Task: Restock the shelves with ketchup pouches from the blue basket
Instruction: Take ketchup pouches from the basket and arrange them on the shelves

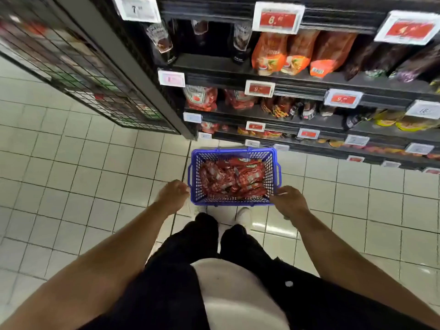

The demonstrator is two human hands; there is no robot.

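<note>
Both hands flanking basket rim.

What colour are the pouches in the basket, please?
Red pouches, with pale markings, seen in the head view.

Blue lattice basket, red ketchup pouches, pale square-tiled floor, black shelves, red price tags

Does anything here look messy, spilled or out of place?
Nothing spilled or broken. The pouches lie jumbled in the basket, which sits on the floor at the shelves, a hand at each near corner.
</note>
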